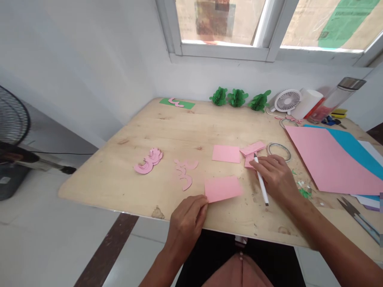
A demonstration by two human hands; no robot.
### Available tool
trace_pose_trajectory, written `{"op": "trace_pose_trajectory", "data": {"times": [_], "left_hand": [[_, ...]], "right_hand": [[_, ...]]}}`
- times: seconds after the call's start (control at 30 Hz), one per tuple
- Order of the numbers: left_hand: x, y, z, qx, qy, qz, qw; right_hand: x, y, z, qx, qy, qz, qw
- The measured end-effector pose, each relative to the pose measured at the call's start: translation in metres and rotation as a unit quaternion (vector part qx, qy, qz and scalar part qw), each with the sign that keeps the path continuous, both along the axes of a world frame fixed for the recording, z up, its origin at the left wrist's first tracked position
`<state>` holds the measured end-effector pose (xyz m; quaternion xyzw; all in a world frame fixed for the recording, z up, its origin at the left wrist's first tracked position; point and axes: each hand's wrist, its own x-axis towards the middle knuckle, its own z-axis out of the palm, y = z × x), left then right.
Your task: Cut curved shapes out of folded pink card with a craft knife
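Pinching a pink card (224,189) by its lower left corner with the left hand (188,217), thumb and fingers closed on it, at the lower middle of the frame; holding a white pen (262,185) aslant in the curled right hand (277,175), right of centre; with that hand's fingers by some folded pink paper (253,148), too hidden to tell whether touching it; with a second pink card (226,154) close left of that paper and a ring (290,153) close right of it; left of centre, with curved pink cutouts (188,182) flat on the table (113,183) and a pile of scalloped cutouts (155,157) farther left; at far right, with scissors (357,217) lying below a large pink sheet (332,159).
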<state>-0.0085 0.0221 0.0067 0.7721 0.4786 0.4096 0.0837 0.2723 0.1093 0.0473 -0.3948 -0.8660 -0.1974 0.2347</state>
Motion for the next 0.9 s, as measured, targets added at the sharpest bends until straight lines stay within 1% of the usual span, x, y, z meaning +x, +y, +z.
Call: {"op": "trace_pose_trajectory", "data": {"times": [0.07, 0.1, 0.17, 0.27, 0.33, 0.4, 0.5, 0.57, 0.7, 0.8, 0.9], "left_hand": [[0.001, -0.002, 0.002, -0.005, 0.001, -0.008, 1.0], [0.002, -0.003, 0.003, -0.009, 0.0, -0.011, 1.0], [0.003, -0.004, 0.005, -0.019, -0.002, -0.019, 1.0], [0.003, -0.007, 0.007, -0.033, -0.004, -0.032, 0.999], [0.003, -0.008, 0.008, -0.044, -0.009, -0.039, 0.998], [0.003, -0.01, 0.01, -0.049, -0.017, -0.044, 0.998], [0.003, -0.013, 0.012, -0.052, -0.027, -0.045, 0.997], [0.003, -0.015, 0.013, -0.062, -0.033, -0.04, 0.997], [0.002, -0.017, 0.015, -0.071, -0.014, -0.04, 0.997], [0.005, -0.015, 0.017, -0.05, 0.006, -0.06, 0.997], [0.007, -0.014, 0.018, -0.049, 0.004, -0.075, 0.996]], "right_hand": [[-0.002, -0.013, -0.003, -0.019, 0.044, 0.0, 0.999], [-0.004, -0.021, -0.002, -0.041, 0.063, 0.008, 0.997], [-0.013, -0.036, -0.001, -0.073, 0.115, 0.045, 0.99], [-0.028, -0.054, -0.003, -0.174, 0.146, 0.102, 0.968], [-0.036, -0.06, -0.009, -0.203, 0.158, 0.112, 0.96], [-0.041, -0.065, -0.017, -0.204, 0.181, 0.116, 0.955], [-0.044, -0.07, -0.027, -0.211, 0.217, 0.099, 0.948], [-0.045, -0.075, -0.03, -0.212, 0.243, 0.087, 0.942], [-0.046, -0.084, -0.032, -0.224, 0.27, 0.058, 0.935], [-0.046, -0.091, -0.031, -0.231, 0.272, 0.05, 0.933], [-0.046, -0.097, -0.029, -0.246, 0.28, 0.044, 0.927]]}}
